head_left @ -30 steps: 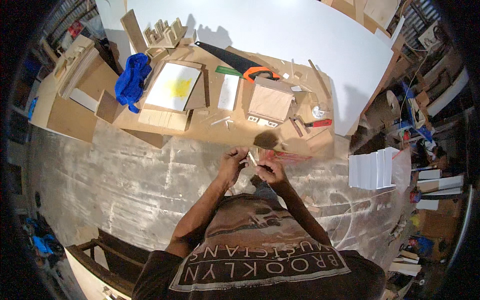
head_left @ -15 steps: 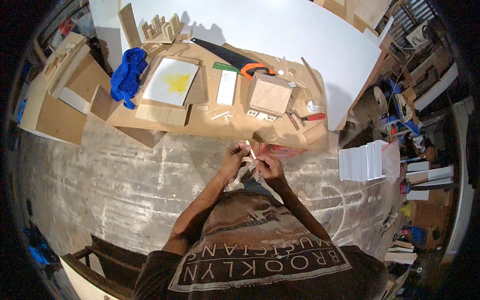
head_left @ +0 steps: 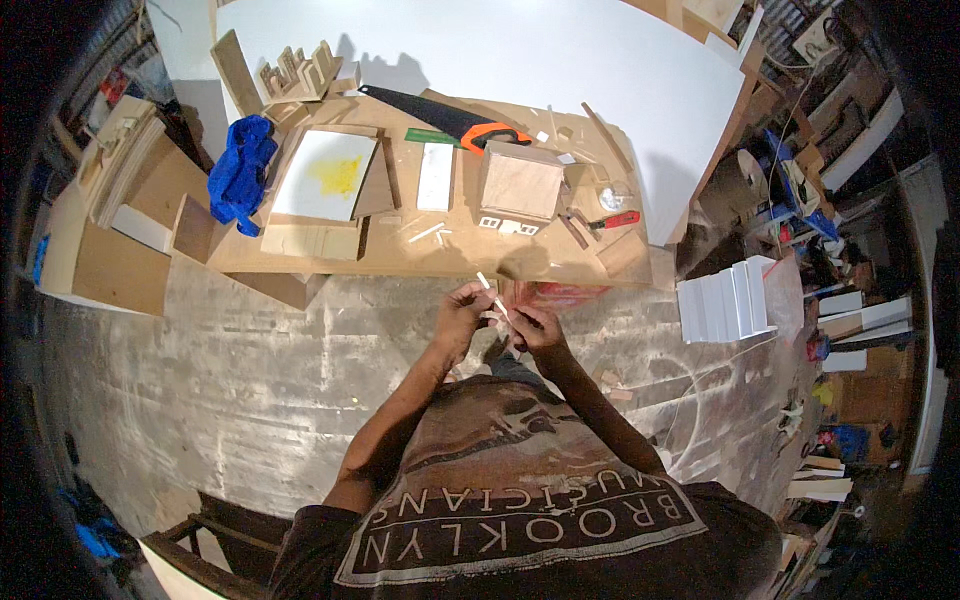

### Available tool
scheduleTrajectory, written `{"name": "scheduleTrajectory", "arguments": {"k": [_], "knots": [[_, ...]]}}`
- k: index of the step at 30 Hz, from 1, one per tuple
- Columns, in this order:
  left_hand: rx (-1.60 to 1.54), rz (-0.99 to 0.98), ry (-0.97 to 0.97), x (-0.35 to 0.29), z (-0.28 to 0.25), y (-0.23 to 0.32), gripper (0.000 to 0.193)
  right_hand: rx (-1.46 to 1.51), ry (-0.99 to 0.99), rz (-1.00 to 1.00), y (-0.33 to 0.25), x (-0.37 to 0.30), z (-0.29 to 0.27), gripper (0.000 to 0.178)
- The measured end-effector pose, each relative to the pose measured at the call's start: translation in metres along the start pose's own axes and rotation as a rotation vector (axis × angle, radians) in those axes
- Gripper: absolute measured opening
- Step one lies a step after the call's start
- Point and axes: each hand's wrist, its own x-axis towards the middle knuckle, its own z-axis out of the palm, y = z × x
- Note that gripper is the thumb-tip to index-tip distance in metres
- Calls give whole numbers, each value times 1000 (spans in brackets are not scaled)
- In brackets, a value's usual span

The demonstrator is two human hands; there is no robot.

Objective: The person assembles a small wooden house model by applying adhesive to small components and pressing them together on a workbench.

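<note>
A thin white strip (head_left: pixel 486 284) slants between my two hands, just short of the workbench's front edge. My left hand (head_left: pixel 460 318) pinches it near the middle, so its upper end pokes out past the fingertips. Curled at the strip's lower end is my right hand (head_left: pixel 540 328), thumb and fingers closed on it. Whether the right hand holds anything more is hidden. Beyond them on the bench stands a small wooden box model (head_left: pixel 522 182), with white window-frame pieces (head_left: pixel 508 227) along its near side. White slivers (head_left: pixel 428 232) lie to its left.
On the bench (head_left: pixel 400 266) lie a handsaw (head_left: pixel 440 117), a red-handled tool (head_left: pixel 615 220), a white block (head_left: pixel 435 177), a yellow-stained white board (head_left: pixel 325 175) and a blue cloth (head_left: pixel 240 172). White folded panels (head_left: pixel 725 300) stand at the right; a wooden cabinet (head_left: pixel 110 250) at the left.
The white strip has slid between my fingers and now sticks out further past my left fingertips. My right hand has turned slightly. The view has shifted a little.
</note>
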Motion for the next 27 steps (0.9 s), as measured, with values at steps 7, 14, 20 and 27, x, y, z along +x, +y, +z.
{"name": "scheduleTrajectory", "arguments": {"k": [7,14,20,27], "knots": [[56,45,2,4,3,-14,7,-241,129,-205,42,11,-13,14],[52,1,19,7,7,-20,5,-265,210,-342,46,7,-19,12],[168,-9,-20,9,11,-30,6,-231,265,-326,54,2,-22,11],[129,-53,-31,12,16,-33,10,-178,270,-196,53,-2,-24,9]]}}
